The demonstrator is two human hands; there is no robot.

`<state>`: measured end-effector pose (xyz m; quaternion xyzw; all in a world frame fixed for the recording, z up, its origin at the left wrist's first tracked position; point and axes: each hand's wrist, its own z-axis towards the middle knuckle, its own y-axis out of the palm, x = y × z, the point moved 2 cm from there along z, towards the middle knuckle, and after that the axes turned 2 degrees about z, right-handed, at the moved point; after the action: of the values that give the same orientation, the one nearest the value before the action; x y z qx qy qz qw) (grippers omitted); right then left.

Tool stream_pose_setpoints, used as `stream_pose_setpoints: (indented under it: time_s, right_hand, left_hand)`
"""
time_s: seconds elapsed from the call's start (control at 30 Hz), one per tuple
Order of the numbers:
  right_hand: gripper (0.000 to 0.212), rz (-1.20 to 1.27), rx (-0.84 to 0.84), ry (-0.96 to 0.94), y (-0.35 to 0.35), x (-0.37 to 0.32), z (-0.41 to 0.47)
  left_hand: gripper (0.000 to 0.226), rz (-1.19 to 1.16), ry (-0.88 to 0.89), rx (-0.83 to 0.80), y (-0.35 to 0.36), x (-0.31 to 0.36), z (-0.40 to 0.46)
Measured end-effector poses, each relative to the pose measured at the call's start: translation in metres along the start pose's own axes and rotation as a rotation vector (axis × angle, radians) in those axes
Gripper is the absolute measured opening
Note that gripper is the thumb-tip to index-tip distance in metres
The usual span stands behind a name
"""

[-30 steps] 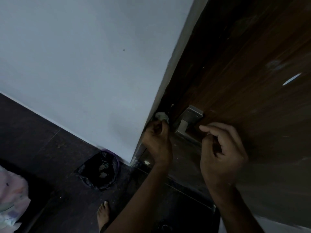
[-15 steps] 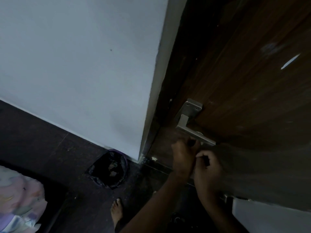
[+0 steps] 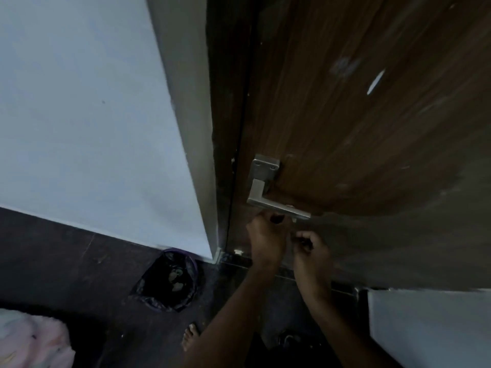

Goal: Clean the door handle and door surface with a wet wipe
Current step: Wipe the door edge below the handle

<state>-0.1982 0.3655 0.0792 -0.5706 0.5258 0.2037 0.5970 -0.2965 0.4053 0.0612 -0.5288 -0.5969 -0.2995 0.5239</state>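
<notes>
The brown wooden door [image 3: 358,115] is closed, with pale smears and a white streak on its upper right. Its silver lever handle [image 3: 265,197] juts from a square plate. Just beneath the lever, my left hand [image 3: 267,241] is curled with its knuckles almost touching the metal. My right hand [image 3: 310,249] is pinched close beside it, fingertips toward the left hand. A small pale bit of the wet wipe [image 3: 293,220] pokes out between the two hands; the remainder is hidden in the fingers.
A pale wall [image 3: 93,115] and grey door frame [image 3: 191,128] stand left of the door. A bin lined with a black bag [image 3: 170,282] sits on the dark floor by the frame. My bare foot [image 3: 190,338] is below, with patterned fabric [image 3: 29,341] at bottom left.
My left hand left the door edge by the handle plate and dropped below the lever. My right hand came down and in to meet it. The view shifted left and down.
</notes>
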Motion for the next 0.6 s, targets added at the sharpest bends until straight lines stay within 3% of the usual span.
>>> stream_pose_setpoints:
  time_s: [0.13, 0.23, 0.37, 0.47, 0.53, 0.6]
  right_hand:
    - [0.018, -0.001, 0.041, -0.006, -0.004, 0.001, 0.003]
    - [0.021, 0.024, 0.026, 0.005, -0.005, 0.006, 0.002]
    - [0.017, 0.04, -0.045, 0.035, -0.003, 0.009, 0.004]
    - [0.032, -0.015, -0.212, 0.041, 0.01, 0.006, 0.004]
    - [0.042, -0.063, -0.342, 0.048, 0.026, 0.006, 0.0]
    - [0.038, -0.151, -0.458, 0.012, 0.047, 0.005, -0.012]
  left_hand:
    - [0.035, -0.077, -0.144, 0.096, -0.005, 0.0, 0.009]
    - [0.017, -0.262, -0.269, 0.222, -0.015, -0.007, 0.011]
    - [0.025, -0.141, -0.146, 0.132, -0.017, -0.013, 0.007]
    - [0.016, 0.02, -0.036, 0.079, -0.031, -0.03, -0.008]
    - [0.022, 0.082, 0.005, 0.064, -0.047, -0.044, -0.024]
    - [0.023, 0.106, -0.012, 0.081, -0.068, -0.058, -0.044]
